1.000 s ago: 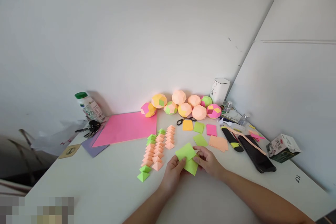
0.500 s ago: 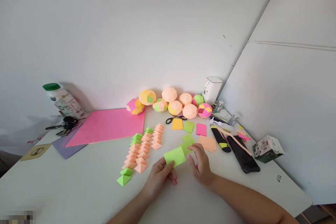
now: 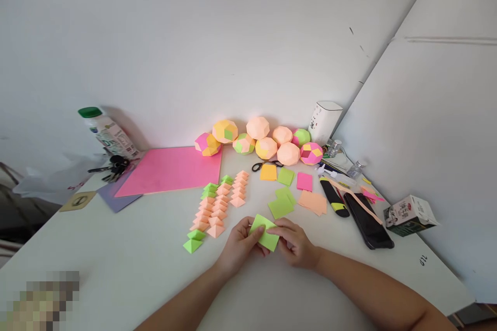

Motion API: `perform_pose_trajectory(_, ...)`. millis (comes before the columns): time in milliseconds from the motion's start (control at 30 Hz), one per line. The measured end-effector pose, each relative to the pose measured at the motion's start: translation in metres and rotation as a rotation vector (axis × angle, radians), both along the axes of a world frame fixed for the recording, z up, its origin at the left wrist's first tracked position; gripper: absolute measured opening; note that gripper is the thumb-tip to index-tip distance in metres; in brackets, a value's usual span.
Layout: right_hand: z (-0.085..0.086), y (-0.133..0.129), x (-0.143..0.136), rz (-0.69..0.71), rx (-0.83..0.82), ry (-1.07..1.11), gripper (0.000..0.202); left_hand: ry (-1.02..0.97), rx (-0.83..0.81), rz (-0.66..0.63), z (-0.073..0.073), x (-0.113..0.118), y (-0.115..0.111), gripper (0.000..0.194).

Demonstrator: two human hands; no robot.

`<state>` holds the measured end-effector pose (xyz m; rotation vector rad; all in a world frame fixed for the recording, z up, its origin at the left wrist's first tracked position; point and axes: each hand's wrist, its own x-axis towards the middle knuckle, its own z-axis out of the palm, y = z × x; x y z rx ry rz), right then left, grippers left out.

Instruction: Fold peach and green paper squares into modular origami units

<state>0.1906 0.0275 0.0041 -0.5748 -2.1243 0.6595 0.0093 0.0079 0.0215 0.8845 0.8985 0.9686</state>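
Note:
A light green square of paper (image 3: 269,241) is held up above the table, turned at an angle. My left hand (image 3: 239,244) grips it from the left, thumb across its face and fingers behind. From the other side, my right hand (image 3: 295,243) pinches its upper right edge. Just beyond the hands lie loose green sheets (image 3: 281,209), with peach sheets (image 3: 311,202) to their right. Left of them, folded peach paper pieces (image 3: 219,206) stand in overlapping rows, with a folded green piece (image 3: 193,245) at the near end.
Faceted paper balls (image 3: 258,128) line the wall. Scissors (image 3: 256,167), small sticky-note pads (image 3: 304,181), a box cutter (image 3: 334,199), a phone (image 3: 368,225) and a milk carton (image 3: 411,215) lie to the right. A pink board (image 3: 171,168), keys (image 3: 118,164) and a bottle (image 3: 112,134) are at left.
The green paper has turned in my left hand. My right hand has come in from the loose sheets and now grips the paper too. The view has shifted slightly.

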Motion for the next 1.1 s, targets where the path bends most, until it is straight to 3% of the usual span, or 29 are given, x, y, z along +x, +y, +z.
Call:
perform_pose_trajectory(100,-0.005,0.001,-0.001,-0.004,-0.018,0.011,0.036,0.013,0.01,-0.013,-0.006,-0.001,0.001,0.031)
perform_pose_trajectory(333,0.001,0.006,-0.002,0.028,-0.158,0.071,0.017,0.128,0.022,-0.065,-0.011,-0.004,-0.001,0.029)
perform_pose_trajectory(667,0.004,0.006,-0.004,-0.055,-0.234,0.125,0.014,0.061,0.026,0.066,-0.007,0.001,0.0,0.038)
perform_pose_trajectory(767,0.008,0.006,-0.004,-0.024,-0.332,0.095,0.019,0.134,0.033,0.034,-0.008,0.002,-0.002,0.038)
perform_pose_trajectory(967,0.01,0.006,-0.005,-0.02,-0.697,0.135,0.017,0.2,0.117,-0.036,0.001,0.0,-0.008,0.043)
perform_pose_trajectory(1100,0.01,0.003,-0.006,-0.041,-0.79,0.199,0.017,0.182,0.103,-0.084,0.002,0.0,-0.01,0.041)
